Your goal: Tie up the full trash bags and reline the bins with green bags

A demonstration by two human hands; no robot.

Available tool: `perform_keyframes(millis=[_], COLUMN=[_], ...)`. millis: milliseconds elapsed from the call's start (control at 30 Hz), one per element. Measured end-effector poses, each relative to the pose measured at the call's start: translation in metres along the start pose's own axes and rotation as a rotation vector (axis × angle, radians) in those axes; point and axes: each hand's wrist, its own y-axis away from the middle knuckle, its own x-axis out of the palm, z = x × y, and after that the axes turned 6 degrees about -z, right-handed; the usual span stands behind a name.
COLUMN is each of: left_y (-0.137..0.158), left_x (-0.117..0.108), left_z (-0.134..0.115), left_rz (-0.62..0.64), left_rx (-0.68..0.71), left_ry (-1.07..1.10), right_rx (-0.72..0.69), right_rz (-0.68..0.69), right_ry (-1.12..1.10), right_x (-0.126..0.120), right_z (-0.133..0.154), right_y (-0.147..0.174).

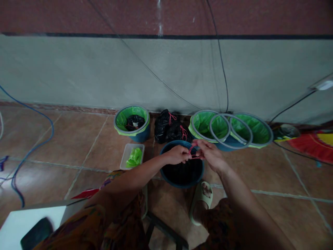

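Observation:
Between my feet stands a blue bin (168, 181) with a black garbage bag (182, 172) inside it. Over its back rim, my left hand (179, 155) is closed on a pink drawstring (194, 157). My right hand (208, 152) pinches the same drawstring just to the right, and a loop of it shows between the hands. The string seems to come from the black bag, though the hands hide where they join. Two tied black bags (169, 126) with pink strings sit behind the bin.
A bin with a green liner (132, 118) stands at the back left; more green-lined bins (255, 128) and a loose grey ring (218, 127) are at the right. A clear tray (125, 160) holds green plastic. A blue cable (36, 147) lies left. A white box (15, 222) is near me.

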Motion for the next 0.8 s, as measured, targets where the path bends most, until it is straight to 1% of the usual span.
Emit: perform_keyframes(millis=[33, 67, 100, 167, 200, 233, 267, 333, 467, 567, 667, 733, 800], left_y=[0.0, 0.0, 0.001, 0.001, 0.002, 0.001, 0.001, 0.0, -0.003, -0.002, 0.001, 0.002, 0.003], left_x=[0.0, 0.0, 0.0, 0.0, -0.001, -0.001, -0.001, 0.0, 0.002, 0.003, 0.001, -0.001, -0.003], left_z=[-0.001, -0.002, -0.002, -0.004, -0.004, -0.004, -0.003, -0.002, -0.001, -0.001, -0.002, -0.003, -0.005], left_rz=[0.0, -0.006, -0.015, -0.042, -0.059, -0.083, -0.111, -0.169, -0.226, -0.302, -0.355, -0.369, -0.391], left_rx=[0.009, 0.02, 0.031, 0.036, 0.03, 0.018, 0.002, -0.031, -0.103, -0.23, -0.333, -0.329, -0.253], left_ry=[0.0, 0.004, 0.01, 0.028, 0.04, 0.053, 0.068, 0.105, 0.194, 0.33, 0.459, 0.459, 0.35], right_rx=[0.032, 0.063, 0.095, 0.13, 0.118, 0.088, 0.052, -0.001, -0.04, -0.12, -0.173, -0.19, -0.201], right_rz=[-0.017, -0.003, 0.044, 0.184, 0.24, 0.268, 0.271, 0.229, 0.217, 0.208, 0.234, 0.28, 0.304], right_ry=[-0.021, -0.023, -0.005, 0.073, 0.121, 0.169, 0.212, 0.283, 0.444, 0.566, 0.613, 0.621, 0.652], right_x=[0.001, 0.002, 0.003, 0.005, 0.005, 0.005, 0.005, 0.003, 0.0, -0.001, 0.0, 0.0, 0.0], right_z=[0.0, 0.0, -0.001, -0.005, -0.008, -0.011, -0.013, -0.019, -0.024, -0.022, -0.021, -0.023, -0.025], right_y=[0.0, 0.001, 0.002, 0.002, 0.001, 0.0, -0.001, -0.005, -0.011, -0.009, -0.005, -0.004, -0.004])
